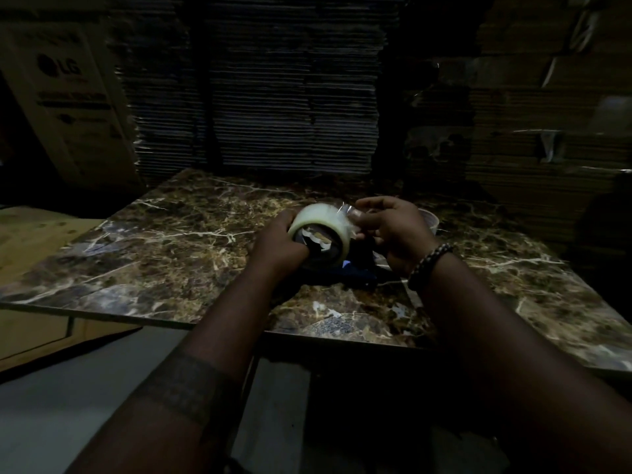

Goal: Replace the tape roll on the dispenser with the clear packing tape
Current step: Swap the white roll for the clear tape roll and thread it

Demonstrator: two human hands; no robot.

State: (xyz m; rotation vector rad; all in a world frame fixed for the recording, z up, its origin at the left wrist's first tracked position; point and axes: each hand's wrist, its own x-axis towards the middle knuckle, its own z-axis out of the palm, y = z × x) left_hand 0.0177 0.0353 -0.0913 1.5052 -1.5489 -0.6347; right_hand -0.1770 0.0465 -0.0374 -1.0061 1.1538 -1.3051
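Both hands are holding the clear tape roll over the marble tabletop: left hand is gripping its side, right hand is pinching its loose end. Far left, a cardboard box is showing "LG".

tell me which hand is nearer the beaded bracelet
Right. The beaded bracelet sits on the right hand's own wrist; the left hand grips the tape roll across from it.
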